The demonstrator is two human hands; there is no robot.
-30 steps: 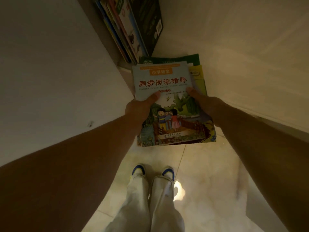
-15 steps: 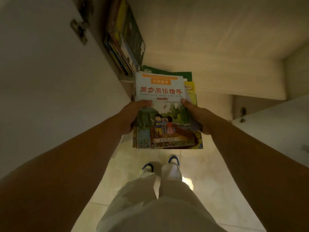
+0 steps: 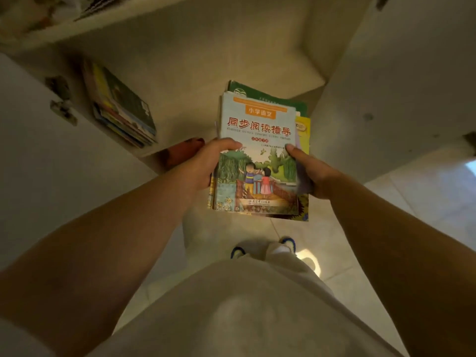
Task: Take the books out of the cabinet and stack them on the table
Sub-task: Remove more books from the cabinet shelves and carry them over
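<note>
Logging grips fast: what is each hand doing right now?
Left hand: closed on the left edge of the stack of books.
Right hand: closed on the stack's right edge.

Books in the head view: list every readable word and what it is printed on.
"小学语文": orange banner on the top book of the held stack.
"同步阅读指导": large red title, same cover.
Pinyin under the title, small print beside the right hand, publisher line: too blurred.
Leaning books in the cabinet: unreadable.

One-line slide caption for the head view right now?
Both hands, left and right, carry a stack of books in front of the open cabinet, where more books remain.
</note>
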